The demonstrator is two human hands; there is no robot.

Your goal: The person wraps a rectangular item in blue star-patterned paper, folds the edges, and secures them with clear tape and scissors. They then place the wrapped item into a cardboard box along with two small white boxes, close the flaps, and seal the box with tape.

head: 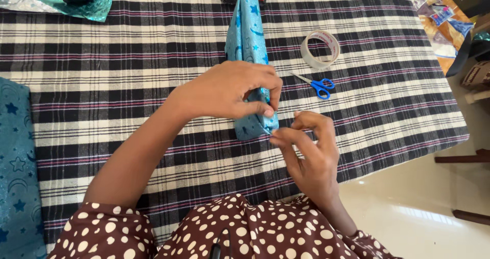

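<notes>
Left hand pinches the near end of a long box wrapped in blue starry paper on the checked counter; right hand, fingers loosely curled, touches its corner; the paper looks light, slippery, crease-prone, best held at the folded end

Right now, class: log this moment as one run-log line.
left hand: pinching parcel end | right hand: touching its corner | tape, scissors: idle on cloth

A black, white and purple checked cloth covers the surface. On it a roll of clear tape lies just beside small blue-handled scissors. A teal starred wrapping sheet lies at the left edge, a glittery teal sheet at the far corner
</notes>
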